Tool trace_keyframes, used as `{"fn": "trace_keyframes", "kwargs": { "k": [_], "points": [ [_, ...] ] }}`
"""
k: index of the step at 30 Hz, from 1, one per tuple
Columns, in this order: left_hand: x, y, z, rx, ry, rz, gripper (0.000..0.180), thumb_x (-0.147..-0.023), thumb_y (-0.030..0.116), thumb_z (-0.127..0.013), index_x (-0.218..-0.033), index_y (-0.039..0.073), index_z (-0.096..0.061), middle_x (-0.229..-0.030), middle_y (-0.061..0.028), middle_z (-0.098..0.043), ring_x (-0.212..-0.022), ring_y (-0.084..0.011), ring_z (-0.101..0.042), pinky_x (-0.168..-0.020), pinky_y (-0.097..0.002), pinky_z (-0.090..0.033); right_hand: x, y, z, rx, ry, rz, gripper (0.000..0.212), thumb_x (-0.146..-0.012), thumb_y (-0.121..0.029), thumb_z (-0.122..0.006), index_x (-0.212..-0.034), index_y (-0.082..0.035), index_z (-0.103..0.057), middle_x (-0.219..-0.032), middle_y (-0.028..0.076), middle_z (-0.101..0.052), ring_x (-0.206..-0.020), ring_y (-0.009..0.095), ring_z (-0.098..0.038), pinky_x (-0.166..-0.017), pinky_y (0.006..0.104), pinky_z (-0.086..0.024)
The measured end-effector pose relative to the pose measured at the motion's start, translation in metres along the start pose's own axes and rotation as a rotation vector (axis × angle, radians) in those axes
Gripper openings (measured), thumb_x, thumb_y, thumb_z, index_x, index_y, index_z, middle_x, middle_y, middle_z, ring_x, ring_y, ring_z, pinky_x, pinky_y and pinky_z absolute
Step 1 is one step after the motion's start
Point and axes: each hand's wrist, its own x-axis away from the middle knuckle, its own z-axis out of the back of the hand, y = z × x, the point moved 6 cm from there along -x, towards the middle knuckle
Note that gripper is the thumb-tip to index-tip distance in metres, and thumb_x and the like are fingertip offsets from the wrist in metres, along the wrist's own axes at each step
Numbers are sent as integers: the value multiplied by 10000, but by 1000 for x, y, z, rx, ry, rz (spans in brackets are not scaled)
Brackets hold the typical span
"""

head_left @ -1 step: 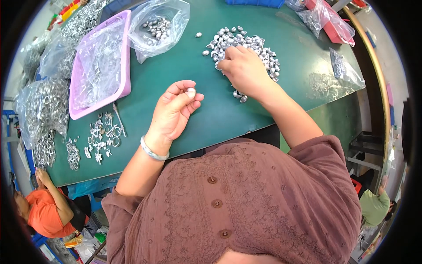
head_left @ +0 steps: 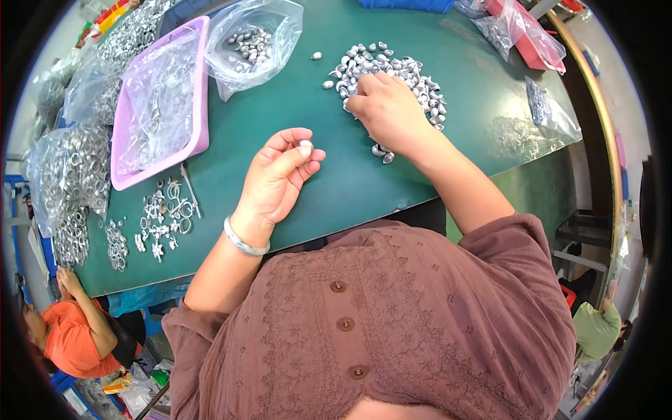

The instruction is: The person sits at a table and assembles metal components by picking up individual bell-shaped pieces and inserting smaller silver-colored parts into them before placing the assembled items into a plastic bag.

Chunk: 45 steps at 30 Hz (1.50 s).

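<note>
My left hand, with a pale bangle at the wrist, is raised over the green table. Its thumb and fingers are pinched on a small silvery metal piece, mostly covered by the fingertips. My right hand reaches to the near left side of a pile of small, rounded silvery metal pieces. Its fingers are curled down among the pieces, and the tips are hidden, so what they pinch cannot be made out. Two loose pieces lie just left of the pile.
A clear plastic bag with similar pieces lies beside a purple basket lined with plastic. Bagged metal rings and loose ring-like parts are at the left. A red bin stands far right. A person in orange sits at lower left.
</note>
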Motion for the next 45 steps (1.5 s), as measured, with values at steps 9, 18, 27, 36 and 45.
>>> {"fn": "trace_keyframes", "kwargs": {
  "k": [9, 18, 27, 36, 45],
  "points": [
    [5, 4, -7, -64, 30, 3, 173, -812, 40, -559, -983, 33, -538, -907, -56, -568, -820, -145, -577, -712, -232, -482, -9, 1, 5, -272, 33, 8, 32, -724, -23, -560, -749, -40, -549, -844, 54, -537, -773, 204, -519, -685, 319, -418],
    [15, 9, -15, -81, 34, 8, 115, -824, 72, -549, -935, 42, -546, -876, -47, -574, -702, -107, -529, -576, -206, -417, 9, -22, -12, -2048, -128, -535, 114, -845, -138, -556, -878, -30, -547, -815, 75, -614, -657, 120, -581, -606, 238, -481],
    [19, 23, -24, -393, 107, -173, 80, -828, 65, -550, -905, 51, -566, -824, 1, -568, -618, -28, -445, -520, -154, -334, 20, -47, -23, -2263, -232, -568, 161, -844, -96, -545, -971, 2, -550, -841, 91, -611, -694, 142, -595, -651, 260, -492],
    [12, 19, -24, -1624, -19, -749, 256, -678, -62, -510, -914, 17, -573, -897, -119, -552, -850, -304, -512, -785, -347, -414, 27, -43, -28, -2228, -215, -609, 140, -817, -68, -577, -940, -6, -549, -828, 80, -610, -675, 135, -593, -607, 249, -491],
    [31, 43, -41, -1147, -6, -735, 241, -738, 70, -631, -970, 30, -581, -922, -75, -566, -842, -168, -534, -730, -277, -426, 26, -44, -7, -1864, -61, -523, 106, -787, -5, -582, -891, -11, -568, -830, 44, -589, -725, 98, -570, -663, 227, -477]
  ]
}}
